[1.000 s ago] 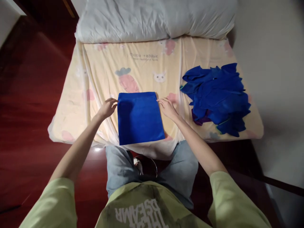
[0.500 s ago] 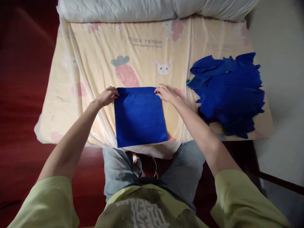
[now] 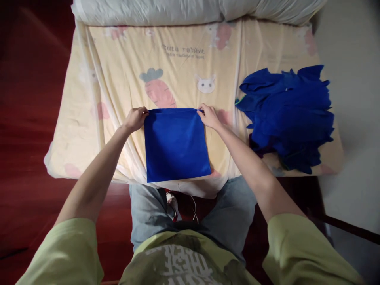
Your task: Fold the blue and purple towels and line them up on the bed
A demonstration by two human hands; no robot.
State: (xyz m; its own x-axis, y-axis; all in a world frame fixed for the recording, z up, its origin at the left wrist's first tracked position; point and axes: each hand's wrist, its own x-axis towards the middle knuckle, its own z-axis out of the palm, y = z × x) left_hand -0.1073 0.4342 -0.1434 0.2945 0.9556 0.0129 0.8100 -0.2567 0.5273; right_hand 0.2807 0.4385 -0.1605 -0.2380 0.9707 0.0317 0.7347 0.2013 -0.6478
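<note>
A blue cloth (image 3: 177,146), roughly square, lies flat near the front edge of the bed. My left hand (image 3: 137,118) pinches its far left corner. At the far right corner, my right hand (image 3: 208,115) grips the cloth between thumb and fingers. The far edge between both hands looks slightly raised, with a narrow fold along it. To the right, a heap of crumpled blue cloths (image 3: 287,114) lies apart from my hands.
A yellow sheet (image 3: 118,79) printed with carrots and rabbits covers the bed. Across its far side runs a rolled white quilt (image 3: 190,12). A pale wall (image 3: 353,103) stands at the right, and dark red floor (image 3: 26,138) shows at the left.
My fingers have closed into a pinch on both far corners. The far edge of the cloth has lifted a little, and its near edge has shifted slightly away from me.
</note>
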